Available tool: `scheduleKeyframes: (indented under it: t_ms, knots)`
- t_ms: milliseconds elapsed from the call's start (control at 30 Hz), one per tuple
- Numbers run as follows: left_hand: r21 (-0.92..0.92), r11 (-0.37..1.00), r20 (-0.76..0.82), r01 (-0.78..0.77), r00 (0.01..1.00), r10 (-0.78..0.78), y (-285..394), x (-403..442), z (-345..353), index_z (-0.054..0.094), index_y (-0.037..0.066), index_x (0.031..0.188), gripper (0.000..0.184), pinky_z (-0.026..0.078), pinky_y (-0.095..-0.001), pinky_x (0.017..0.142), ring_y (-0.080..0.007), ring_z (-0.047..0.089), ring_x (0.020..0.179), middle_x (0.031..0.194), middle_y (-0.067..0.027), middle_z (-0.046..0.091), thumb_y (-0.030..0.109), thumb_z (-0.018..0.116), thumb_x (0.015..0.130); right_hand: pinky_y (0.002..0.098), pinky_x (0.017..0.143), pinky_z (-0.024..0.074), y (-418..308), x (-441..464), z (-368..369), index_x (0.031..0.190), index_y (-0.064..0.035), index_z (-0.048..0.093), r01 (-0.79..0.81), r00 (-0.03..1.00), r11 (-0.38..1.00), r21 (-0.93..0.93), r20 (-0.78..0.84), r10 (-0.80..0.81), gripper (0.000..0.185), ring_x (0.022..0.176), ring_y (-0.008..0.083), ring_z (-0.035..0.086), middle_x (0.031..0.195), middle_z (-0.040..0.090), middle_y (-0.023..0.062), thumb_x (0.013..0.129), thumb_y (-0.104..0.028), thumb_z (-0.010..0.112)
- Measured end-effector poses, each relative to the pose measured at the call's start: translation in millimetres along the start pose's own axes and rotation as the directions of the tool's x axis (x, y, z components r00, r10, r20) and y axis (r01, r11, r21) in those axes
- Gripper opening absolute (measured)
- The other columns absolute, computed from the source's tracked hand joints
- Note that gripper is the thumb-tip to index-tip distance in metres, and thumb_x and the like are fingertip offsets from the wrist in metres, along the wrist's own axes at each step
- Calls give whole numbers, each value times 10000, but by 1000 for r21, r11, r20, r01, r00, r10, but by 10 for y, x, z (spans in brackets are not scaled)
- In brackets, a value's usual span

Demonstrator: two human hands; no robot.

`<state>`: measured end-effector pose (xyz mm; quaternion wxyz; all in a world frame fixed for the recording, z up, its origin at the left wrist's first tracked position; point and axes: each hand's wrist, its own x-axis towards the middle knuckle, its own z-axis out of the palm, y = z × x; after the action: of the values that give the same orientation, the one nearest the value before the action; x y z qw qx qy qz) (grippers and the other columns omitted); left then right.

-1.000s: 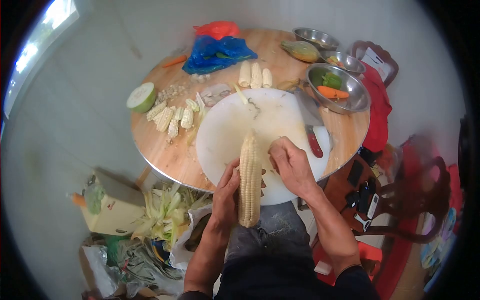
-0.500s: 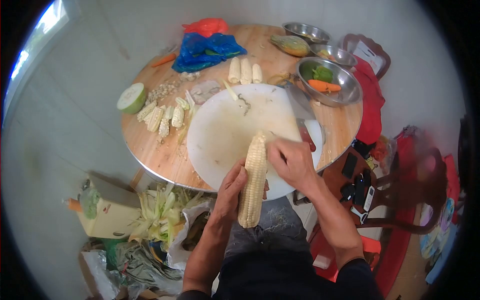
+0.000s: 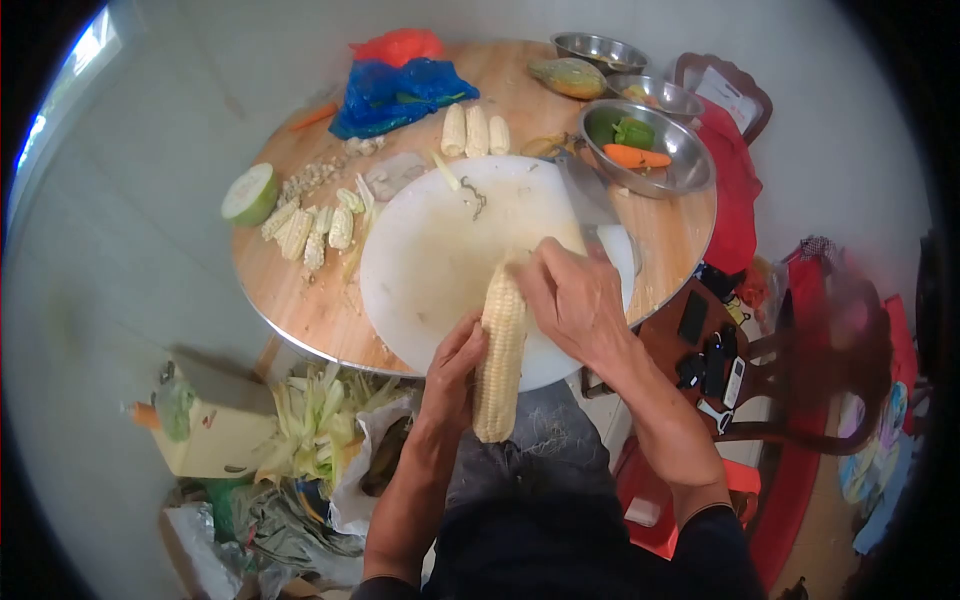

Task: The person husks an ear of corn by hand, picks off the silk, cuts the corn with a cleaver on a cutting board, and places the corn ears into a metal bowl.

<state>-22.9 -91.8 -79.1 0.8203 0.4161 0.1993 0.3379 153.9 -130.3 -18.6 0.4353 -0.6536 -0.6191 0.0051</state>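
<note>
While our left hand (image 3: 455, 368) grasped the husked corn cob (image 3: 499, 350), pale yellow, long, tight-rowed, held nearly upright over the near edge of the white cutting board (image 3: 420, 250), our right hand (image 3: 575, 300) pinched at its tip, fingers curled.

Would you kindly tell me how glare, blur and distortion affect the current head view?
Head view: the window at upper left is blown out; wide-lens distortion curves the scene's edges, with dark corners; a hazy patch blurs part of the lower-right chair.
</note>
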Motion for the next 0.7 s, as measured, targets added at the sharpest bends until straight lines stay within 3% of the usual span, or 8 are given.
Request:
scheduleKeyframes:
  t_ms: [100,200,300,367,467,567,633,700]
  knots:
    - [49,999,-54,6,999,-3,-4,-25,12,557,5,1306,468,551,-291,714,-170,657,838,1050,-100,672,373,570,1016,407,557,455,78,17,78,777,-11,533,196,970,975,-107,-126,-208,183,557,348,567,624,516,150,938,-72,596]
    - [-34,999,-67,42,997,-44,0,6,-76,577,2,1273,436,543,-292,710,-170,648,848,1021,-95,669,362,539,1030,419,555,457,42,-203,22,756,-6,535,285,958,958,18,19,-286,176,554,366,548,611,491,145,918,-49,590]
    - [-142,990,-137,27,989,-47,57,81,-74,601,-5,1226,401,533,-297,718,-174,635,838,989,-98,669,337,518,1035,446,552,472,11,-490,34,781,-29,568,275,944,944,184,133,-301,185,657,406,604,709,595,186,953,-95,589]
    - [-170,985,-200,6,979,-40,60,110,-68,612,-9,1200,385,529,-301,727,-177,629,829,976,-102,670,324,510,1035,464,584,481,77,-595,103,831,-25,585,-13,988,977,212,154,-20,150,676,432,608,714,595,207,962,-98,586]
    - [-271,962,-160,-9,987,-36,45,127,-79,619,-12,1187,363,529,-312,756,-180,621,826,985,-108,674,298,525,1024,479,608,485,59,-531,138,880,-35,592,-197,974,951,239,160,161,138,676,439,611,713,606,205,973,-137,595]
    - [-201,979,-142,20,989,-49,38,115,-45,624,1,1189,354,529,-320,775,-173,623,847,995,-100,671,300,513,1035,478,603,496,-49,-485,190,922,-47,598,-123,977,980,154,190,93,137,685,409,635,713,621,193,975,-173,611]
    - [-286,958,-270,23,957,-103,33,117,45,621,15,1208,355,536,-321,767,-170,635,852,1000,-95,675,306,497,1047,478,600,503,-88,-494,255,924,-53,600,-57,986,992,110,165,38,144,697,395,645,722,628,187,973,-188,615]
    - [-313,949,-232,34,966,-111,15,116,16,606,13,1213,339,529,-321,796,-182,627,882,1022,-95,660,277,477,1046,478,597,509,-80,-571,286,927,-59,603,9,989,998,67,144,-19,151,709,380,656,731,635,181,972,-203,619]
